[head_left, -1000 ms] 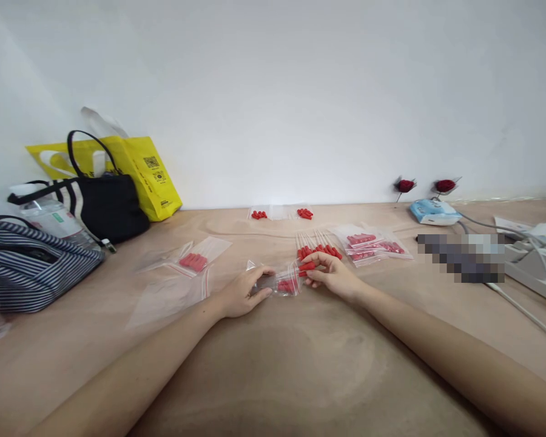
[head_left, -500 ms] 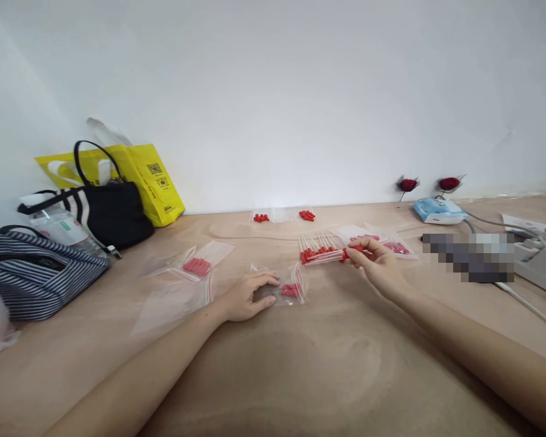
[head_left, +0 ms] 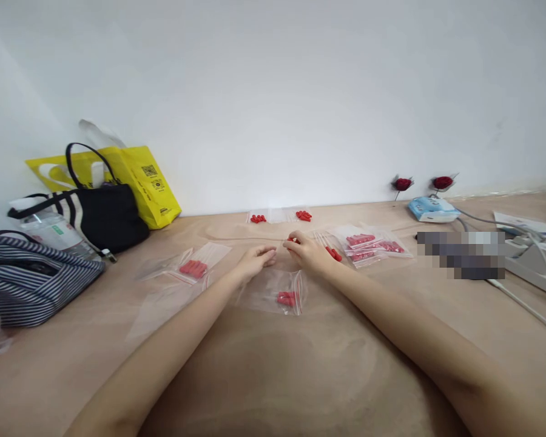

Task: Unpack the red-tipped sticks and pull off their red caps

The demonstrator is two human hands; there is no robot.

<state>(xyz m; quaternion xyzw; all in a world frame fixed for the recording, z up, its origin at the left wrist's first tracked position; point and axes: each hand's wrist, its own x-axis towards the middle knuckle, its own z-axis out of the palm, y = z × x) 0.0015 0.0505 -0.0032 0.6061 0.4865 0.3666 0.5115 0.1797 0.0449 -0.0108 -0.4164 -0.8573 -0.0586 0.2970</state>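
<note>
Centrally, a pair of bare hands, side by side and slightly apart, over a pale brown tabletop. Left hand: fingers extend to the right, thumb near the fingertips; whether anything lies between them cannot be told. Right hand: fingers curl and pinch a red piece, mostly covered by the fingers.

Just nearer the wearer than the hands: one clear zip bag, flat, with red pieces at its right end, beside the zip strip. Just beyond the right hand: a row of pale sticks with red ends, partly hidden by that hand, red ends toward the wearer.

Right of these: overlapping clear bags holding red pieces. Left of the left hand: another clear bag with a red bundle, and near it a flat clear bag. By the wall: clear plastic bearing two red clusters.

Far left: one yellow bag, one black bag in front of it, one clear bottle, one striped bag.

Far right: two dark red flowers, one blue packet, one pixelated object, one white power strip with cables.
</note>
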